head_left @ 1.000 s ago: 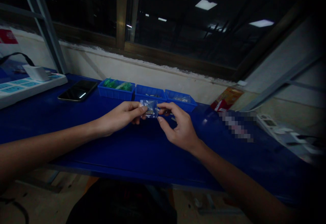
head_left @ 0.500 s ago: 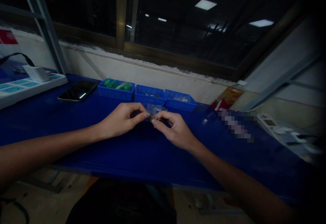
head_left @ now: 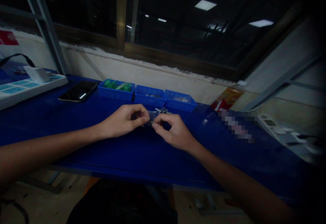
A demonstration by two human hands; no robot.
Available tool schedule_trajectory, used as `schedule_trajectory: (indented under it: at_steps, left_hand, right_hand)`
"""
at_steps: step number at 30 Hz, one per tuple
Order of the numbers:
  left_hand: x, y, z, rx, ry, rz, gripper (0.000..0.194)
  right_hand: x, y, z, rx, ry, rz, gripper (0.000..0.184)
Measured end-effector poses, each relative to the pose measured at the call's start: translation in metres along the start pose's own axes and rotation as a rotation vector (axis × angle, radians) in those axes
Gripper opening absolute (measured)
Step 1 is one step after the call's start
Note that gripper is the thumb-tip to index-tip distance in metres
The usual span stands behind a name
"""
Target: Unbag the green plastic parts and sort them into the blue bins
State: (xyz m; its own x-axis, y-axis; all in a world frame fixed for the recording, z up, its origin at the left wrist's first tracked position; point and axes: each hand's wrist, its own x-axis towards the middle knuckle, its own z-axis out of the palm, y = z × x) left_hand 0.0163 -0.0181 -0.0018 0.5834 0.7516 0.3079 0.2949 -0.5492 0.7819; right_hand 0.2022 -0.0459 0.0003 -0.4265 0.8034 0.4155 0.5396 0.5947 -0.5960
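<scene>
Between my hands is a small clear plastic bag (head_left: 152, 115), pinched from both sides just above the blue table (head_left: 142, 152). My left hand (head_left: 124, 120) closes thumb and forefinger on its left edge. My right hand (head_left: 175, 130) pinches the opposite side, its fingertips together. Whether anything is inside the bag is too dim to make out. Right behind my right fingers lie several small metal pieces (head_left: 162, 109), partly hidden by the hand.
Three blue bins stand along the wall: one with green pieces (head_left: 116, 89), a middle bin (head_left: 150, 95) with small parts, a right bin (head_left: 180, 100) with clear bags. A phone (head_left: 78, 91) and power strip (head_left: 33, 85) lie left. A colourful packet (head_left: 227, 99) stands right.
The bag now lies lower and flatter between my fingers. Both hands have shifted only slightly, and the metal pieces behind them show more plainly.
</scene>
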Motion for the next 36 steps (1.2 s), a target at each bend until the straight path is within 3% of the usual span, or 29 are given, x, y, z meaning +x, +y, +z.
schedule_trajectory:
  at_steps: [7,17,24,36]
  left_hand:
    - [0.0009,0.0011,-0.0039,-0.038,0.020,-0.005,0.017]
    - [0.0024,-0.0051,-0.0038,0.077,-0.015,-0.014,0.019]
    - [0.0030,-0.0052,-0.0011,0.095,-0.015,-0.033,0.024]
    - [0.0007,-0.0045,-0.0005,0.061,-0.063,-0.018,0.022]
  right_hand:
    - [-0.0012,0.0020,0.0028,-0.035,-0.054,0.013,0.014]
    - [0.0006,0.0069,0.0014,-0.014,0.192,0.036,0.015]
    - [0.0029,0.0097,0.0035,0.111,0.179,0.064,0.015]
    - [0.0008,0.0054,0.0071,0.130,0.215,0.044,0.015]
